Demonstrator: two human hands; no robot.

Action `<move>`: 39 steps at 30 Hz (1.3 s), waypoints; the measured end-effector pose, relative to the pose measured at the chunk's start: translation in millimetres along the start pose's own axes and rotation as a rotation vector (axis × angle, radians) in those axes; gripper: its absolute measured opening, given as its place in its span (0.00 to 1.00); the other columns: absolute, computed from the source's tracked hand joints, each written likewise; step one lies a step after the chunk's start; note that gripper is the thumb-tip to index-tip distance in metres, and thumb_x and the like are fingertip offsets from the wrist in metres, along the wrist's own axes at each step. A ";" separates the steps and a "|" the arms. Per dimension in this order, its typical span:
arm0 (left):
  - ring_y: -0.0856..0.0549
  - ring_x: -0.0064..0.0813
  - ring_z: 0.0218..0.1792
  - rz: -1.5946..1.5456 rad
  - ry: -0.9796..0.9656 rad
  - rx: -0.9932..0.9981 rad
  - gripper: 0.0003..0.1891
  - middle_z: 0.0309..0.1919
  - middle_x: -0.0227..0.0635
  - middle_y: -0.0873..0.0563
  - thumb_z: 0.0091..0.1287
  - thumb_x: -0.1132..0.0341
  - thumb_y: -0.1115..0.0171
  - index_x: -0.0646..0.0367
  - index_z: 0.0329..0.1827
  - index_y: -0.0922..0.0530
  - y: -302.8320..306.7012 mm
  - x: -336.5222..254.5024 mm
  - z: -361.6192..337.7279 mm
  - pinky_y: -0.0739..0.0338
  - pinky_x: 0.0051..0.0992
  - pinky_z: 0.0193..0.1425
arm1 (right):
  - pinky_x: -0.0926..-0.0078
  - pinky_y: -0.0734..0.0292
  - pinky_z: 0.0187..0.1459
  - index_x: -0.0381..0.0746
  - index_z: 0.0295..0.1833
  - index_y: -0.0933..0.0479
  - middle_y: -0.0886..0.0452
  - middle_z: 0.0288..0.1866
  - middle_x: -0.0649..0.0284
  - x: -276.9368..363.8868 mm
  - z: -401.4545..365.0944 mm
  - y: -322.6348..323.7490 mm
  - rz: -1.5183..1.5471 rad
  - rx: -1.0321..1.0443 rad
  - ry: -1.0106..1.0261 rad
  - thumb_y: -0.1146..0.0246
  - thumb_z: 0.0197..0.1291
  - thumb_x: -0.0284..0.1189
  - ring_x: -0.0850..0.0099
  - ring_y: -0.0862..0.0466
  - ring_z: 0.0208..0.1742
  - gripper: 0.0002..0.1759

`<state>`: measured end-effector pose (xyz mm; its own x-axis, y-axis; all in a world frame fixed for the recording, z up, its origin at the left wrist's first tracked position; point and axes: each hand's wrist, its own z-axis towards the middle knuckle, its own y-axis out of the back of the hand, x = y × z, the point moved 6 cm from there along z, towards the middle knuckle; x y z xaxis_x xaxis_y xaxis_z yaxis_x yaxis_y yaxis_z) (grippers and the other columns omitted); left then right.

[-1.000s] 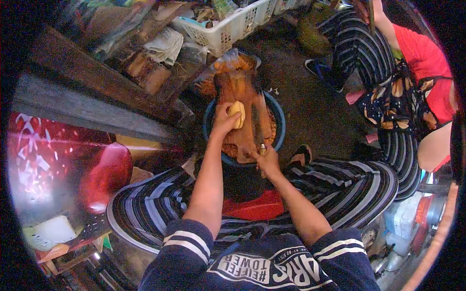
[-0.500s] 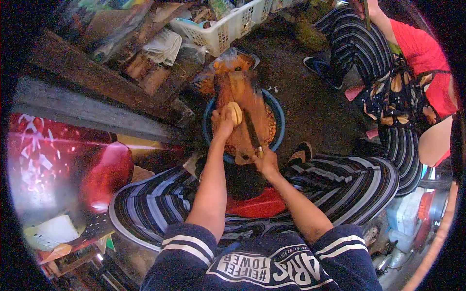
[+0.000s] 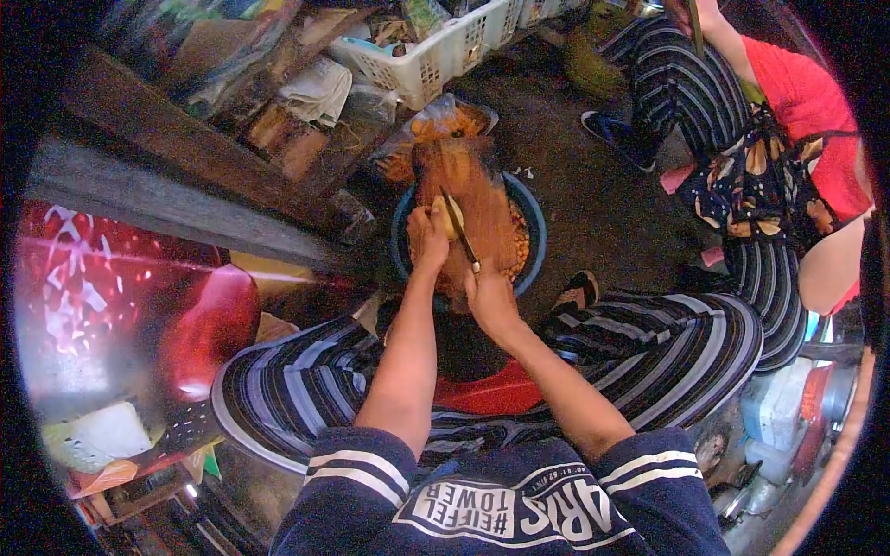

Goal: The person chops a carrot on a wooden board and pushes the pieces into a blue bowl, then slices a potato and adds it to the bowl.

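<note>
My left hand (image 3: 428, 237) is closed around a pale yellow peeled vegetable (image 3: 451, 220), pressing it to a wooden cutting board (image 3: 487, 208). In my right hand (image 3: 492, 301) is a knife (image 3: 462, 232), gripped by its handle, its long dark blade angled up and to the left over the vegetable's right side. The board lies across a blue basin (image 3: 537, 243). Small tan-orange diced pieces (image 3: 521, 243) show in the basin beside the board's right edge.
Orange pieces in a plastic bag (image 3: 436, 120) lie just beyond the board. Farther back stands a white plastic basket (image 3: 422, 69). Wooden beams (image 3: 185, 167) run along the left, above a shiny red surface (image 3: 120, 306). Another person in a red top (image 3: 802, 88) sits at right.
My right hand has moved left and slightly up, bringing the knife blade from the bare board onto the vegetable. My left hand stays nearly in place.
</note>
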<state>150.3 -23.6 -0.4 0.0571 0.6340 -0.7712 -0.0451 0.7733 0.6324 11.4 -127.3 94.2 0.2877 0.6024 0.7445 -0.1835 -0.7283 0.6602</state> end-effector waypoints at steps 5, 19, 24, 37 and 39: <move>0.31 0.50 0.49 0.034 -0.014 0.001 0.20 0.46 0.52 0.29 0.67 0.52 0.61 0.62 0.47 0.35 1.8 -6.3 -1.9 0.38 0.43 0.53 | 0.51 0.29 0.32 0.28 0.38 0.34 0.25 0.25 0.41 -7.0 3.1 -11.2 -0.084 0.041 -0.046 0.47 0.57 0.30 0.43 0.23 0.31 0.13; 0.32 0.52 0.48 0.099 -0.026 0.031 0.15 0.45 0.51 0.32 0.68 0.55 0.62 0.58 0.44 0.38 -5.3 -5.5 4.2 0.37 0.47 0.49 | 0.56 0.25 0.37 0.29 0.33 0.23 0.22 0.32 0.40 7.8 52.6 -12.6 -0.376 0.273 0.074 0.50 0.54 0.29 0.49 0.20 0.36 0.14; 0.30 0.53 0.44 0.262 -0.272 -0.055 0.13 0.43 0.55 0.31 0.66 0.58 0.60 0.59 0.43 0.37 -15.0 2.5 7.0 0.37 0.49 0.47 | 0.57 0.25 0.38 0.29 0.32 0.22 0.22 0.33 0.40 9.5 69.2 -14.8 -0.468 0.281 0.182 0.50 0.52 0.27 0.52 0.19 0.37 0.14; 0.29 0.50 0.43 0.038 -0.095 -0.030 0.14 0.42 0.51 0.29 0.65 0.57 0.56 0.59 0.43 0.35 -6.2 -2.2 -2.1 0.36 0.43 0.47 | 0.56 0.24 0.38 0.27 0.36 0.25 0.22 0.36 0.42 -58.5 43.7 -74.4 -0.261 0.077 -0.123 0.50 0.55 0.27 0.48 0.20 0.37 0.13; 0.29 0.50 0.44 0.001 -0.071 -0.010 0.15 0.43 0.51 0.28 0.64 0.57 0.54 0.60 0.44 0.35 -8.4 2.4 -1.9 0.36 0.43 0.47 | 0.56 0.24 0.39 0.29 0.36 0.24 0.22 0.34 0.43 -57.6 42.4 -77.3 -0.317 0.174 -0.128 0.48 0.55 0.30 0.49 0.20 0.39 0.14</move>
<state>148.9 -28.5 -7.7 0.1280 0.6332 -0.7633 -0.0548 0.7730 0.6320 48.9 -119.6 -3.9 0.4219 0.7691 0.4801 0.0924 -0.5633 0.8211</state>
